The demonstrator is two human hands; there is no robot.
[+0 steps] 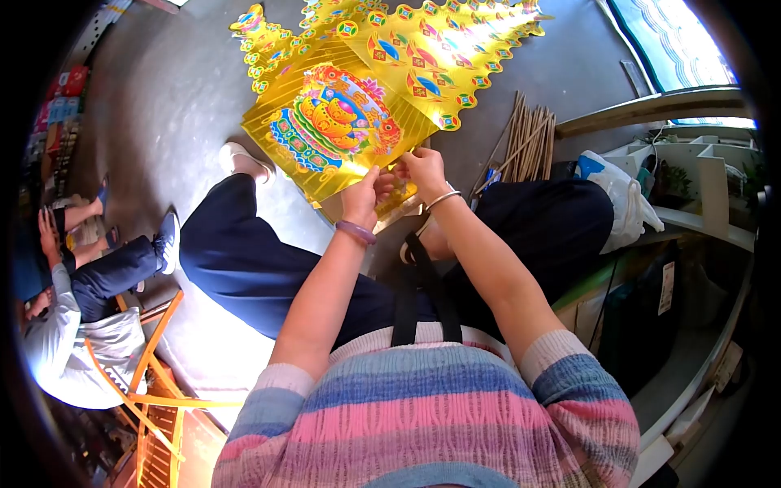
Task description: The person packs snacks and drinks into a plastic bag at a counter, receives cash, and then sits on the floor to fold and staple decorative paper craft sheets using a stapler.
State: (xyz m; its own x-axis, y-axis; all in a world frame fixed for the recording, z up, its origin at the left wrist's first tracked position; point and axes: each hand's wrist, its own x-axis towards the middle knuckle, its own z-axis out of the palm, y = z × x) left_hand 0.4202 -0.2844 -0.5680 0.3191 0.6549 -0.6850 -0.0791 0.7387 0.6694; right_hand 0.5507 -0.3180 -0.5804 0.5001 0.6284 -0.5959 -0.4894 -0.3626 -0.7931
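Observation:
A large gold foil paper decoration (342, 122), printed with colourful ingots, fish and flowers, spreads out in front of me. Its scalloped upper panels carry round coloured medallions. My left hand (366, 193) is closed on the near edge of the foil, its thumb on top and its other fingers partly hidden. Right beside it, my right hand (425, 172) has its fingers pinched together at the near right corner of the same decoration. Whether a smaller piece sits between those fingertips is too fine to tell.
A bundle of thin wooden sticks (529, 142) lies beyond my right knee, close to a white plastic bag (622, 195). White shelving (712, 191) runs along the right side. Other people sit at the left near a wooden chair (154, 358).

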